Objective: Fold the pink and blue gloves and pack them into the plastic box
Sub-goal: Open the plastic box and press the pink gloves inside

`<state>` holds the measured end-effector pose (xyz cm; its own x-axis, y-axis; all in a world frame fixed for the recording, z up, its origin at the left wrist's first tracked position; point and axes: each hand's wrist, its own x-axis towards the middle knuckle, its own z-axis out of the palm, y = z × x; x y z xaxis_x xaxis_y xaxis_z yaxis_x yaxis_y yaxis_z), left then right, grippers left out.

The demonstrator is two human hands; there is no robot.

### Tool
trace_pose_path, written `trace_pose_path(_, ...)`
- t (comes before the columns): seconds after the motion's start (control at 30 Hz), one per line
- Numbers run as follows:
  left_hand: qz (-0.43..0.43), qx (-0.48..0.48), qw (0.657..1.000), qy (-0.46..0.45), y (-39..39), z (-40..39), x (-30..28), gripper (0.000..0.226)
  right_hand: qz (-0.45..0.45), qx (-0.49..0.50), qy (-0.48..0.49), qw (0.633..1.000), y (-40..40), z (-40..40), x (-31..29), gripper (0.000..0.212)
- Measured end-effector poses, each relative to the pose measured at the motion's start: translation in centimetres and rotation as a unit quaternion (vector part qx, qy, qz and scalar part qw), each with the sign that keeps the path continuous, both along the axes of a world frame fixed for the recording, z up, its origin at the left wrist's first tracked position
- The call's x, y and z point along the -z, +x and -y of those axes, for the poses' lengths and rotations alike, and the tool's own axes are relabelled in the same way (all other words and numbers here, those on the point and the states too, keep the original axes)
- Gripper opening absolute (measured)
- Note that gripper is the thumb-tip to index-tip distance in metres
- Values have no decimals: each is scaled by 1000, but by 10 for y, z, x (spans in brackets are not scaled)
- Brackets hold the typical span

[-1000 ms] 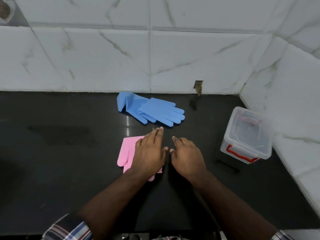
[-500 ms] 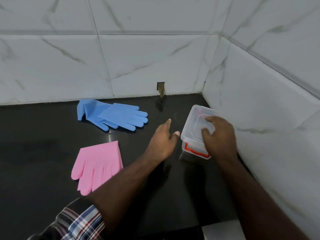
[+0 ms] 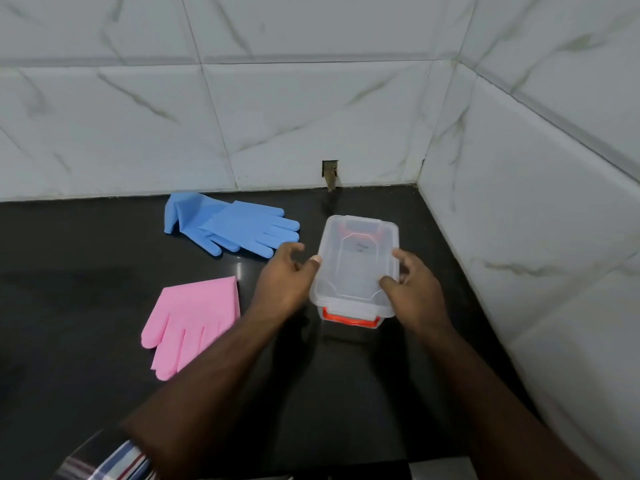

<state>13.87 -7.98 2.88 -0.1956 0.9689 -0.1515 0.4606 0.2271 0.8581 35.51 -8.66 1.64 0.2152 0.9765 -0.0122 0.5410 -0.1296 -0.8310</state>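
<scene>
A clear plastic box (image 3: 356, 261) with its lid on and a red latch (image 3: 349, 319) at the near end sits on the black counter (image 3: 86, 271). My right hand (image 3: 412, 289) grips its right edge, thumb on the lid. The thumb of my left hand (image 3: 282, 280) presses on the box's left edge, its fingers curled beside it. The pink gloves (image 3: 194, 323) lie flat to the left, fingers pointing toward me. The blue gloves (image 3: 232, 226) lie overlapped near the back wall.
White marble-look tiled walls close the counter at the back and on the right (image 3: 536, 220). A small notch (image 3: 330, 173) is cut in the back wall's base. The counter's front edge runs just below my forearms.
Both hands left the pink gloves and went right to the box. The right hand drew the box from the right wall toward the middle, and the left hand has now joined it.
</scene>
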Motion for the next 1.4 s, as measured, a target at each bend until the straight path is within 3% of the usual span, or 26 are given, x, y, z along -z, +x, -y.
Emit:
trace_pose_path(0.2,29,-103,994,-15,-51,10,6,53,-155,-31,-15,987,-34,-4,9,44)
trace_pose_path(0.53,52,-92,991,-79,-63,17,6,63,-189,-57,-84,977,-79,-57,-7,50)
trace_pose_path(0.67,53,-98,992,-55,-58,12,6,64,-181,-46,-110,976,-92,-71,-2,34)
trace_pose_path(0.77,48,-92,995,-5,-52,3,5,50,-162,-37,-100,981,-100,-73,0,15)
trace_pose_path(1.03,12,-98,995,2,-42,-2,15,45,-27,-45,-33,998,-105,-71,4,25)
trace_pose_path(1.4,-43,-104,993,-22,-42,-6,21,50,-4,-53,6,999,-103,-74,9,24)
